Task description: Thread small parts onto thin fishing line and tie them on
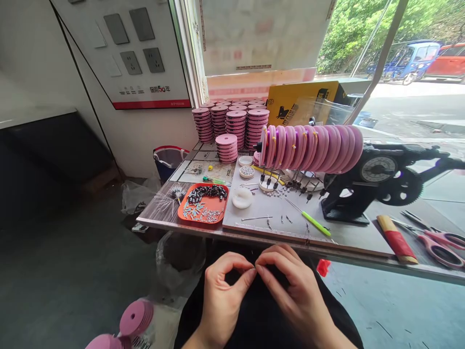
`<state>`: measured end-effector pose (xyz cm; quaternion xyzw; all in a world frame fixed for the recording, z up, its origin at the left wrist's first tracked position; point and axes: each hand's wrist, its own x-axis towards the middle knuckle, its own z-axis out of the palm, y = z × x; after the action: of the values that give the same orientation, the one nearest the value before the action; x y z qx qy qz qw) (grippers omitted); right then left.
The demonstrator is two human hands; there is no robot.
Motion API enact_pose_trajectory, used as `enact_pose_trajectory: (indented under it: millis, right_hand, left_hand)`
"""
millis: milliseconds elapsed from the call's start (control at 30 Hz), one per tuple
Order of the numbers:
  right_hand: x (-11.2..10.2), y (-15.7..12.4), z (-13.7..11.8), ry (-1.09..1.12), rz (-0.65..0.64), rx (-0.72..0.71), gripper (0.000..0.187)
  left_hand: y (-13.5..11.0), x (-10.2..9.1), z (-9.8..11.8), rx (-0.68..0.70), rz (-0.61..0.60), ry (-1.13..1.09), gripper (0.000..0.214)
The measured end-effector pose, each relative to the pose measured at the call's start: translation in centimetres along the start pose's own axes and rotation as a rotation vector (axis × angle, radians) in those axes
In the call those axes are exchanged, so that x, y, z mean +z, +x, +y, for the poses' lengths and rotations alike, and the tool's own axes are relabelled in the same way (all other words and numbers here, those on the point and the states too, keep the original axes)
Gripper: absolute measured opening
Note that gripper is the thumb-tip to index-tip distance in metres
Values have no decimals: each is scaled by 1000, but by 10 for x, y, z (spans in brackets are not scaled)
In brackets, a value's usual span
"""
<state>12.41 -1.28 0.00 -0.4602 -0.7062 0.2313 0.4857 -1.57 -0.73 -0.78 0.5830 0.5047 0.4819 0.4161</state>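
My left hand (pixel 227 291) and my right hand (pixel 290 286) meet over my lap, just below the table's front edge. Thumb and forefinger are pinched together on both hands, with the fingertips nearly touching. Whatever lies between them is too small to make out. In front of them on a grey board (pixel 254 218) are small metal pieces (pixel 286 219) and a screwdriver-like tool with a lime-green handle (pixel 316 224). Farther back, a row of pink discs (pixel 312 148) sits on a black hand-cranked winder (pixel 378 169), with black-weighted pieces hanging below.
At the left, an orange tray (pixel 203 203) holds black, blue and silver small parts. Pink spools (pixel 236 126) are stacked behind, beside a yellow box (pixel 305 99). Scissors (pixel 439 247) and a red-wrapped wooden handle (pixel 397 240) lie at right. More pink spools (pixel 136 315) stand low at left.
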Motion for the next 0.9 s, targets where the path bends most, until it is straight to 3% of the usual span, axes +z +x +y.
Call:
enact_pose_trajectory:
  millis: [467, 733, 900]
  right_hand:
    - [-2, 2, -1, -201, -12, -120, 15]
    - [-2, 1, 4, -134, -36, -58, 18]
    - [-6, 0, 8, -25, -111, -10, 13]
  left_hand:
    - [-1, -3, 4, 128, -19, 219, 10]
    - [0, -5, 6, 44, -22, 190, 11]
    - [2, -7, 9, -117, -107, 75, 15]
